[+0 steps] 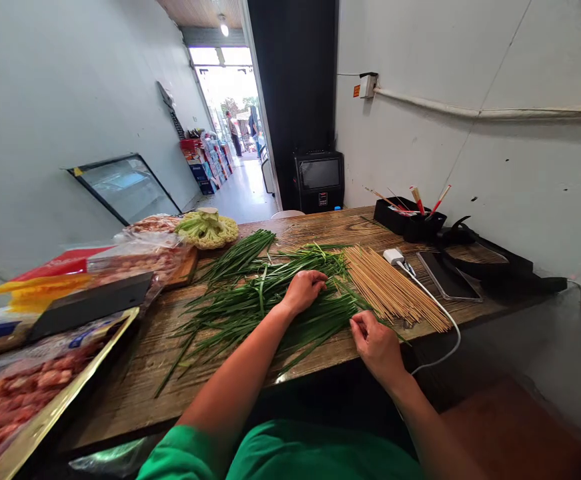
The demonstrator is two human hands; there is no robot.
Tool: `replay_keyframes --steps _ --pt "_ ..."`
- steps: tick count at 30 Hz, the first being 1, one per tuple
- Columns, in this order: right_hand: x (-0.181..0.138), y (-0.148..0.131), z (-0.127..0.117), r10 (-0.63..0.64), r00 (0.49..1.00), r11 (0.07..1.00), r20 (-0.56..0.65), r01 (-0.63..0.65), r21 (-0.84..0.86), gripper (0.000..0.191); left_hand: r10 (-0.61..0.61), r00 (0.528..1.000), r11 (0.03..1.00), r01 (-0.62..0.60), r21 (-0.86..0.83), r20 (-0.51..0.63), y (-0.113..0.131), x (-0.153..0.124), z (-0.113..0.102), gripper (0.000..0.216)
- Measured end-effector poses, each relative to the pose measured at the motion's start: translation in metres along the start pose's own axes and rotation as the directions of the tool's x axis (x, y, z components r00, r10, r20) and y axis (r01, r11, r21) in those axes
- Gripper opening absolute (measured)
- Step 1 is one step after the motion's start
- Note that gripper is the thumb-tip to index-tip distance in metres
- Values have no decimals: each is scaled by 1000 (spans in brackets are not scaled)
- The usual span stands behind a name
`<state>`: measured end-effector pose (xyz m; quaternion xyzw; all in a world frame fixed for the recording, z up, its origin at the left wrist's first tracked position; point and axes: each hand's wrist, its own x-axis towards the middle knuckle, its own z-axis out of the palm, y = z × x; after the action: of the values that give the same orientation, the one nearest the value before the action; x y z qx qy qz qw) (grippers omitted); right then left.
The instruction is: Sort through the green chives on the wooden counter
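Long green garlic chives (240, 307) lie in a loose pile across the middle of the wooden table, with a separate bunch behind. My left hand (304, 291) rests over the pile, its fingers curled in and closed among the leaves; what its fingertips pinch is partly hidden. At the pile's right end, near the table's front edge, my right hand (376, 341) is closed, thumb and forefinger pinched at the chive ends. Just beyond both hands, bamboo skewers (395, 287) are spread side by side, touching the chives' right end.
On the left are bagged meat pieces (25, 393), a dark flat blade-like piece (93, 303) and a cauliflower (207, 230). To the right are a white charger (393, 256) with its cable, a phone (447, 275), a black strap bag (510, 260) and a black holder (405, 223). The wooden table (145, 373) ends near my body.
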<state>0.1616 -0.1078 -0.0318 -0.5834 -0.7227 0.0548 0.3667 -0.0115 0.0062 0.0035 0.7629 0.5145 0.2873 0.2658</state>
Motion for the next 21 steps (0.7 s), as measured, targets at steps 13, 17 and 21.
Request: replay_keyframes --steps 13,17,21 --pt "-1 1 -1 -15 1000 1000 -10 14 -11 18 -24 993 999 22 -23 -119 12 -2 11 19" --pt "-1 1 -2 -9 1000 1000 -10 9 -15 19 -36 992 999 34 -18 -118 12 -2 11 18" --pt "-1 2 0 1 1000 1000 -6 -1 0 19 -49 992 999 47 -12 -119 13 -3 9 17"
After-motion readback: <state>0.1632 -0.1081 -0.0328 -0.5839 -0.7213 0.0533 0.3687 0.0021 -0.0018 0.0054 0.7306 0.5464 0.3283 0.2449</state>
